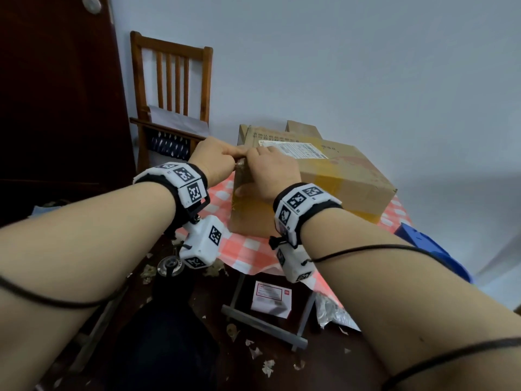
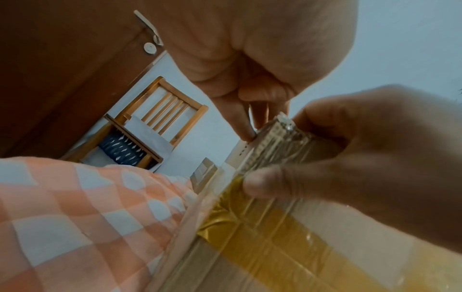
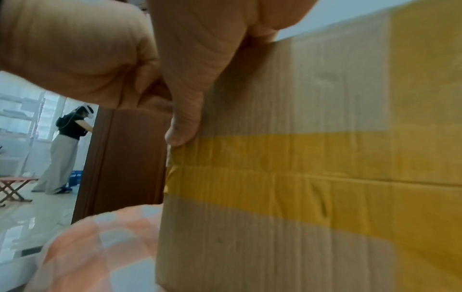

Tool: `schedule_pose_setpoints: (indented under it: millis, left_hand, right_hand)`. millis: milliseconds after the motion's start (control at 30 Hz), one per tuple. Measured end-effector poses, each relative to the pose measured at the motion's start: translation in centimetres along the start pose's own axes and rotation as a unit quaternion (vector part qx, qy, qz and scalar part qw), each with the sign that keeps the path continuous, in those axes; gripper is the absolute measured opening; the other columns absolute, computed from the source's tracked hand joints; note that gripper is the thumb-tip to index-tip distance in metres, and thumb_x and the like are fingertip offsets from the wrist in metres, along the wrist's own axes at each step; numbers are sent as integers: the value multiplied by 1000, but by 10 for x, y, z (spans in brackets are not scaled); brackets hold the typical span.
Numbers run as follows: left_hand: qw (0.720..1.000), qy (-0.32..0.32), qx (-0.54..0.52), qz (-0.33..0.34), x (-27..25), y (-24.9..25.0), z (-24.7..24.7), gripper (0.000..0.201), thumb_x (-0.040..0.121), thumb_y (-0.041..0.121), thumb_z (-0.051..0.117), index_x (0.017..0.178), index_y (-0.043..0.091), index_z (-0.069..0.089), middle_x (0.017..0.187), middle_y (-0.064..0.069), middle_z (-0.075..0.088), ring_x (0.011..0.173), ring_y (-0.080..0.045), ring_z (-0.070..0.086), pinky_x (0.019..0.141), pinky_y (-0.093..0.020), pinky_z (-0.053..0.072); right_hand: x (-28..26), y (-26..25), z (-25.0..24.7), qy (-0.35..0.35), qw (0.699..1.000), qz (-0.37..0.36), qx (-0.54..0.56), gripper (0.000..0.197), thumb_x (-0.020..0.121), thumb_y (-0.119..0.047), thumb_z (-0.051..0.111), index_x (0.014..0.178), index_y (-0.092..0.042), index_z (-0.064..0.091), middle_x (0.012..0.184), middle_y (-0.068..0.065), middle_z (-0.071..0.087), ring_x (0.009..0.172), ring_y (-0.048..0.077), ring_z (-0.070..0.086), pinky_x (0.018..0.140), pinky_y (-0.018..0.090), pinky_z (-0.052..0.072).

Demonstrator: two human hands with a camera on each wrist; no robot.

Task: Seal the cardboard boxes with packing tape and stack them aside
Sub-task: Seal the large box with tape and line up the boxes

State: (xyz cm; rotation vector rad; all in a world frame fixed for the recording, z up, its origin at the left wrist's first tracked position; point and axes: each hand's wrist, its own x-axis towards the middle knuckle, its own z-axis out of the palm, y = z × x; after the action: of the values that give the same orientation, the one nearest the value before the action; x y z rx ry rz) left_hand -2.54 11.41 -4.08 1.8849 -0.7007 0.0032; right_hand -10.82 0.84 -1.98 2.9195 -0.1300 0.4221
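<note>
A brown cardboard box (image 1: 338, 176) banded with yellow tape (image 3: 300, 158) stands on a red-and-white checked tablecloth (image 1: 248, 249). Both hands meet at its near left top corner. My left hand (image 1: 222, 156) has curled fingers, and its fingertips (image 2: 246, 132) pinch crinkled clear tape (image 2: 275, 142) at the top edge. My right hand (image 1: 265, 167) grips the same corner, with its fingers over the top and its thumb (image 3: 183, 126) pressed on the side panel. No tape roll is in view.
A smaller cardboard box (image 1: 303, 129) sits behind the big one. At the back left are a wooden chair (image 1: 172, 88) and a dark door (image 1: 56, 94). A blue object (image 1: 431, 249) lies at the right. Paper scraps litter the floor. A person (image 3: 67, 150) stands far off.
</note>
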Motion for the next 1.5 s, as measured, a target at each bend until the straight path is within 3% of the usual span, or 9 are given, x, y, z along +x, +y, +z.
schedule_pose_setpoints:
  millis: [267, 400, 533, 833, 1033, 1167, 1300, 1400, 1500]
  left_hand:
    - [999, -13, -35, -21, 1, -6, -1, 36, 85, -5, 58, 111, 17, 70, 116, -5, 68, 113, -22, 59, 99, -43, 49]
    - [999, -2, -19, -28, 2, -6, 0, 49, 81, -14, 49, 113, 16, 69, 115, -6, 68, 110, -22, 61, 98, -43, 48]
    - [1000, 4, -8, -25, 1, -5, 0, 47, 79, -14, 44, 104, 14, 73, 99, -10, 72, 98, -25, 66, 91, -45, 53]
    - [999, 6, 30, -33, -1, 0, 0, 44, 82, -9, 48, 110, 17, 71, 100, -5, 70, 96, -27, 65, 89, -47, 54]
    - [999, 4, 11, -34, 1, -3, 0, 47, 84, -9, 46, 110, 21, 70, 108, -7, 70, 97, -28, 65, 88, -47, 54]
    - [999, 6, 22, -32, 1, 0, 0, 44, 86, -6, 49, 111, 22, 70, 117, -3, 68, 107, -23, 61, 93, -42, 52]
    - [999, 4, 24, -31, 1, 0, 0, 32, 89, 4, 56, 111, 22, 70, 118, -2, 67, 110, -22, 59, 96, -43, 50]
    - [999, 6, 41, -28, 2, -1, -1, 31, 90, 7, 55, 111, 25, 70, 116, -4, 68, 105, -24, 60, 92, -44, 52]
    - [999, 9, 44, -27, 1, 1, -1, 36, 88, 2, 54, 110, 25, 71, 115, -5, 69, 103, -24, 62, 91, -43, 53]
  right_hand:
    - [3, 21, -18, 41, 995, 4, 93, 44, 89, -57, 50, 95, -20, 73, 70, -2, 63, 67, 15, 54, 54, 23, 34]
    - [-1, 7, -13, 12, 1000, -24, -8, 66, 73, -68, 62, 112, -16, 52, 101, 1, 60, 92, 22, 58, 70, 31, 40]
    - [5, -8, -4, 22, 997, -33, -61, 63, 80, -52, 66, 121, -10, 43, 121, 10, 49, 103, 30, 58, 69, 36, 38]
    - [4, -5, -10, 64, 997, -29, -24, 42, 95, -47, 36, 112, -16, 58, 108, 8, 59, 96, 28, 61, 71, 34, 42]
    - [-2, 3, -4, -2, 997, -57, -61, 67, 78, -53, 67, 125, -13, 42, 122, 8, 49, 107, 27, 54, 70, 33, 36]
    - [8, 13, -20, -18, 998, -55, -24, 35, 89, -43, 58, 113, -17, 59, 101, 5, 60, 97, 25, 59, 65, 26, 37]
    - [7, 23, -29, -21, 997, -43, 63, 32, 93, -44, 52, 103, -22, 74, 90, 1, 71, 85, 19, 62, 64, 24, 41]
    - [5, 28, -29, -34, 993, -24, 110, 32, 93, -43, 54, 101, -17, 72, 79, -2, 65, 72, 15, 54, 57, 22, 35]
    - [-2, 21, -24, -49, 997, -33, 54, 48, 79, -49, 69, 113, -17, 57, 96, -2, 61, 89, 20, 56, 70, 27, 40]
